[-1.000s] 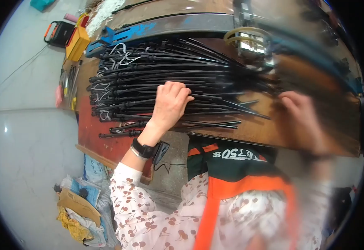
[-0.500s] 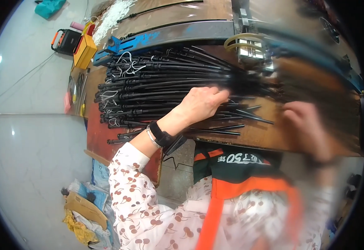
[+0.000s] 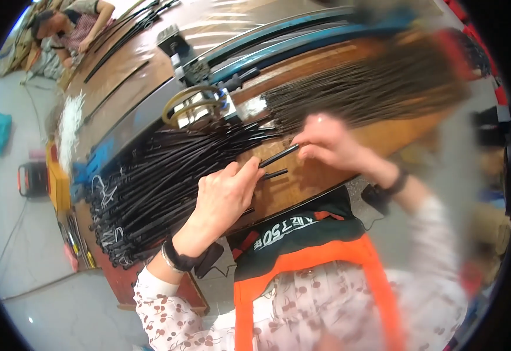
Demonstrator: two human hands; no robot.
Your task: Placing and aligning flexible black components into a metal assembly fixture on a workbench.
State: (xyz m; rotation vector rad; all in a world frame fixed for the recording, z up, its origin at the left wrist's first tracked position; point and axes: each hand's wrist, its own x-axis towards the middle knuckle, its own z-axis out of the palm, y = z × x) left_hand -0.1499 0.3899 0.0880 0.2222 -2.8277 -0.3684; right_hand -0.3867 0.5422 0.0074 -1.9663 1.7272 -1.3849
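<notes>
The left hand [image 3: 223, 197] pinches a slim black tube [image 3: 280, 155], which slants up to the right above the wooden desk [image 3: 317, 178]. The right hand [image 3: 332, 142] meets the tube's other end with its fingertips close together, though blur leaves it unclear whether they grip. A pile of black tubes [image 3: 156, 175] lies left of the hands, with thin brown rods [image 3: 360, 88] beyond the right one.
</notes>
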